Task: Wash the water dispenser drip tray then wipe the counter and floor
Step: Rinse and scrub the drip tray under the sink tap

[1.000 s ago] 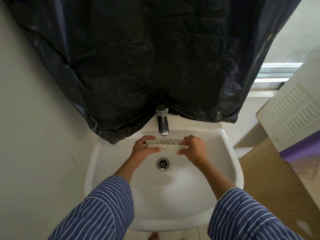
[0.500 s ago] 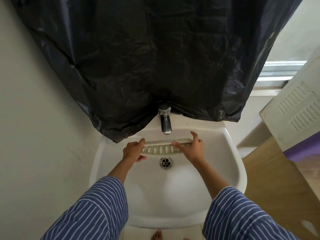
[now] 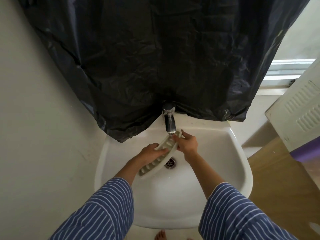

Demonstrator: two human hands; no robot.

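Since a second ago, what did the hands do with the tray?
Both hands swung the drip tray from lying crosswise under the faucet to slanting, far end under the spout. The left hand and right hand kept hold. Sink and black plastic sheet stayed put.

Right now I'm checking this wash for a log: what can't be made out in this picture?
- Head view: wall behind the chrome tap, hidden by the black plastic sheet.
- Slotted white plastic drip tray: parts covered by the left hand and right hand.
- Water stream: too faint to confirm.
- Floor below the white ceramic basin: cut off by the bottom edge.
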